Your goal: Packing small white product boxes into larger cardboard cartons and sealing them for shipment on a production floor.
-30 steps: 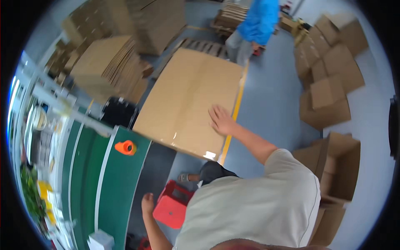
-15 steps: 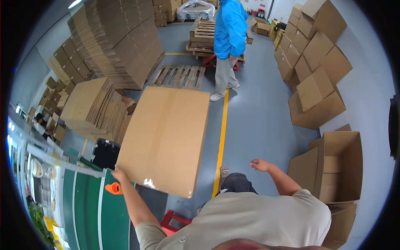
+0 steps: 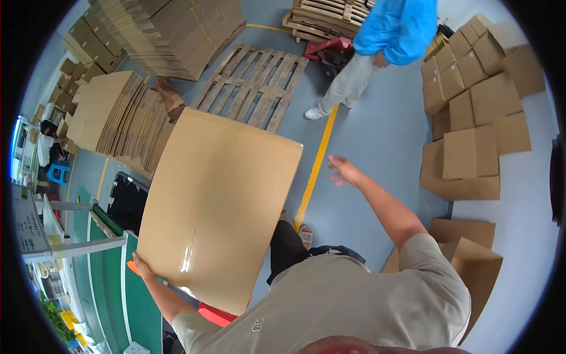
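A large tan cardboard box (image 3: 215, 200), with a shiny strip of clear tape on its top, is in front of me at a tilt. My left hand (image 3: 143, 266) grips its left near edge, thumb on top, with the fingers underneath mostly hidden. Off the box's right side, my right hand (image 3: 346, 171) is held out in the air with its fingers spread and nothing in it. Just beyond the box's far edge lies a bare wooden pallet (image 3: 259, 78) on the floor.
A co-worker in a blue jacket (image 3: 395, 32) stands ahead by a red pallet jack (image 3: 330, 50). Flattened cardboard (image 3: 106, 112) is stacked at left, above a green conveyor (image 3: 106, 265). Brown cartons (image 3: 471, 153) line the right wall. A yellow line (image 3: 321, 156) crosses the floor.
The box has swung slightly and come closer to my body, with my left hand still on it. My right hand has reached forward, its fingers spreading. The pallet and co-worker appear nearer.
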`<state>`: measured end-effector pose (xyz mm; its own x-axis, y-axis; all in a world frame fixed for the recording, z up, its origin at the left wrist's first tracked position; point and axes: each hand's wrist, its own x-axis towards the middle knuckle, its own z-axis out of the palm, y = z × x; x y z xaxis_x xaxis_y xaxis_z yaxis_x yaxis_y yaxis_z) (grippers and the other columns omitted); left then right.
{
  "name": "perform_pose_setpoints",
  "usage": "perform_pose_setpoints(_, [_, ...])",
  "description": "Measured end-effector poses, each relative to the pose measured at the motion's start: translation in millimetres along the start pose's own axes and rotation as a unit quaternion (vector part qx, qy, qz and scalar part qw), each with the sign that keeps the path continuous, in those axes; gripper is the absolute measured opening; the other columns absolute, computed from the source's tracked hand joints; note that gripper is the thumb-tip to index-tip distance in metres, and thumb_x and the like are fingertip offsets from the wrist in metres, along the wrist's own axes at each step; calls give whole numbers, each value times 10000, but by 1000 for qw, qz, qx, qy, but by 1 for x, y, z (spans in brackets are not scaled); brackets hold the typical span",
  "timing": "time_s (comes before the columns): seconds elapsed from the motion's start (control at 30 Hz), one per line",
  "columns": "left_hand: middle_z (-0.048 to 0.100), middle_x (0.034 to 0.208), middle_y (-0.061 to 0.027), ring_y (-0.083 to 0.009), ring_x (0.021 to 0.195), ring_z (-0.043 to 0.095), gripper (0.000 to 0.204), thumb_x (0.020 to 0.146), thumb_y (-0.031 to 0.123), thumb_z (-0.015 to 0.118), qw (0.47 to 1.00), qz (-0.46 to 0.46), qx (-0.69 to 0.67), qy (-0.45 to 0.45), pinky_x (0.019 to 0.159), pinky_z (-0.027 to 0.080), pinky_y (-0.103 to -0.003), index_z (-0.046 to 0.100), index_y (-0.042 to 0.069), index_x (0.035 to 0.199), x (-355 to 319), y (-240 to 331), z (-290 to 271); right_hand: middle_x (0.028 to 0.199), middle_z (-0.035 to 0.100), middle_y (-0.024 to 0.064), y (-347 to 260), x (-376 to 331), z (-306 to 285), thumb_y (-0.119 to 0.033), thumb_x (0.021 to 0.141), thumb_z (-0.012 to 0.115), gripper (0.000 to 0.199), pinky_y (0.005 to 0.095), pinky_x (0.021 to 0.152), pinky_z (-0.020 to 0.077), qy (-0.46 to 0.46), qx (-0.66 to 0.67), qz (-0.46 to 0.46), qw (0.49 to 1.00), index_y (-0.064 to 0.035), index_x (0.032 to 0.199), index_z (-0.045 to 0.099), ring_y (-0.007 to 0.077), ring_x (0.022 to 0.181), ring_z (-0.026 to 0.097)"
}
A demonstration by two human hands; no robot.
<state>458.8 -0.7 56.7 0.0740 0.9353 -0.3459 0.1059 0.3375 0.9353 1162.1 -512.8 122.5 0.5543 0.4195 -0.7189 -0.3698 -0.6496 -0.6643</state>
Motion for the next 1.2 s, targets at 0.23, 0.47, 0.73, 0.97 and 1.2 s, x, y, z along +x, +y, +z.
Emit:
perform_pose_setpoints(0.23, [637,1276,-101,-259,1166,601,594,1019,510,418,993,-49,-104,2,980,486,-406,578,19,1312,-8,0,-5,1392,558,140,-131,113,72,-757,935,297,808,608,922,507,-314,-79,134,937,-153,1442,477,402,1221,574])
perform_pose_setpoints(0.47, [658,1243,-102,-279,1115,634,564,996,504,426,967,-183,-133,116,966,496,-448,610,54,1281,-72,65,81,1329,623,35,-165,130,87,-708,958,260,635,642,835,527,-296,-180,278,896,-300,1338,564,350,1156,626])
perform_pose_setpoints(0.73, [639,1273,-95,-269,1136,612,552,1000,499,438,948,-186,-100,239,976,472,-434,593,66,1305,-173,86,103,1280,656,-5,-150,192,34,-561,1021,377,517,430,866,542,-337,-62,306,888,-200,1313,603,167,1102,648])
perform_pose_setpoints(0.97, [602,1325,-109,-252,1188,568,521,1033,465,408,953,-91,-91,275,1023,423,-414,565,63,1325,-314,136,159,1245,675,23,-161,254,-32,-511,1047,361,513,350,920,518,-416,-64,275,864,-153,1314,614,154,1059,664])
perform_pose_setpoints(1.2, [625,1238,-87,-231,1101,590,485,1053,396,402,895,106,-433,-18,966,449,-391,530,48,1366,-421,203,357,1232,680,33,-208,365,-130,-519,1043,368,530,352,913,518,-500,-99,201,836,-137,1303,627,153,1018,673])
